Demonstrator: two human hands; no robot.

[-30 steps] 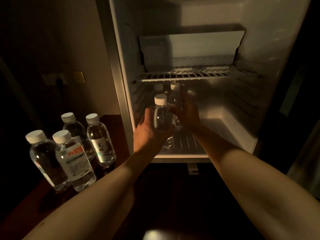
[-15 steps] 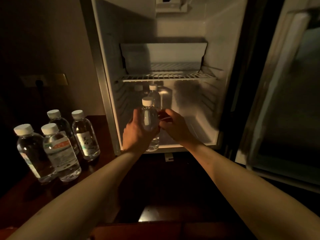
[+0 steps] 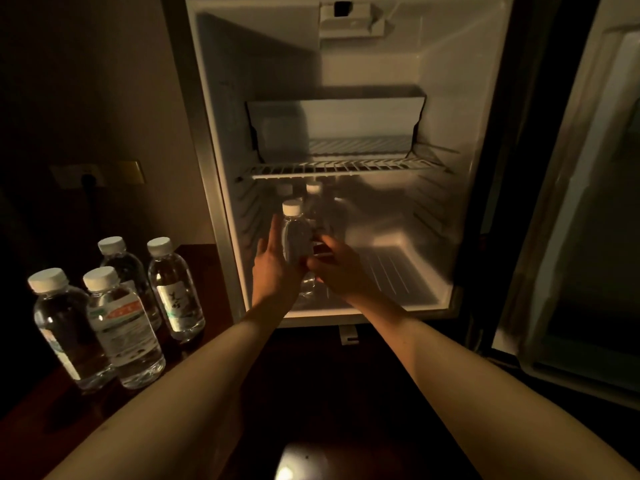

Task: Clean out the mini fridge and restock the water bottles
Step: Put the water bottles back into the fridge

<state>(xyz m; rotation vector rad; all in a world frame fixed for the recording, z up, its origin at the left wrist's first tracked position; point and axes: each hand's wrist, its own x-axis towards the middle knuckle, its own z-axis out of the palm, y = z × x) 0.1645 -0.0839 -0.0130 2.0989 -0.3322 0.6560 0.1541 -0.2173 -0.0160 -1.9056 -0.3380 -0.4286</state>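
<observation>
The mini fridge (image 3: 450,98) stands open in dim light. A clear water bottle with a white cap (image 3: 294,233) is upright at the front left of its lower compartment. My left hand (image 3: 273,265) lies against the bottle's left side with straightened fingers. My right hand (image 3: 336,268) has its fingers curled on the bottle's right side. Two more capped bottles (image 3: 313,190) stand behind it, partly hidden. Several full water bottles (image 3: 121,323) stand on the dark wooden table (image 3: 41,403) to the left of the fridge.
A white wire shelf (image 3: 346,166) spans the fridge's middle, with a freezer box (image 3: 346,116) above it. The fridge door (image 3: 581,237) hangs open at the right. A wall socket with a plug (image 3: 90,176) is behind the table bottles. The floor below is dark.
The view has pulled back and shifted, showing the door. My left hand's fingers have straightened off the bottle it was gripping. My right hand has come from the rear bottles to this one.
</observation>
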